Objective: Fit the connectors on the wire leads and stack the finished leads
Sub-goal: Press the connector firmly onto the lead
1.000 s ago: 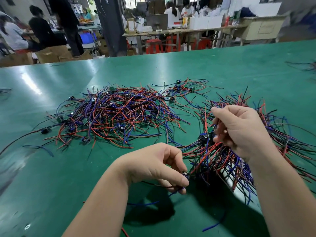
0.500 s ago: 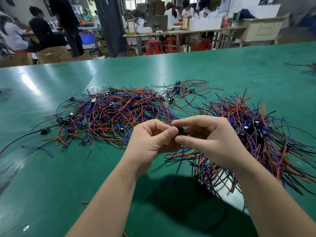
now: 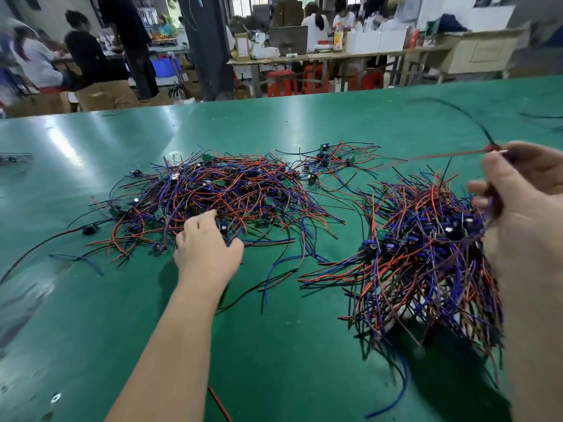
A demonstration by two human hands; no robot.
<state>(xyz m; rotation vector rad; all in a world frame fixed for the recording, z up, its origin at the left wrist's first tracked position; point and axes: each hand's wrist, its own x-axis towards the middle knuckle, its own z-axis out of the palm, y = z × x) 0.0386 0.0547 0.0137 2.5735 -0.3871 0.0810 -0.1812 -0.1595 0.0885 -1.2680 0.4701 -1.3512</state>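
Note:
A loose heap of red, blue and black wire leads (image 3: pixel 219 196) with small green boards and black parts spreads over the green table (image 3: pixel 274 345) at centre left. My left hand (image 3: pixel 207 242) lies on the heap's near edge, fingers reaching into the wires; what they hold is hidden. A denser stack of leads (image 3: pixel 426 254) sits to the right. Above that stack, my right hand (image 3: pixel 524 184) pinches one lead (image 3: pixel 451 153), whose red and black wires trail up and to the left, blurred.
Stray leads (image 3: pixel 344 159) lie behind the heap, and single wires (image 3: pixel 76 260) lie at the left. A red wire end (image 3: pixel 217 400) shows near the front edge. Beyond the table's far edge people work at benches (image 3: pixel 335 53).
My hands, joined at the centre half a second ago, have parted. The left went down to the loose heap; the right swung up and right, carrying a lead over the stack.

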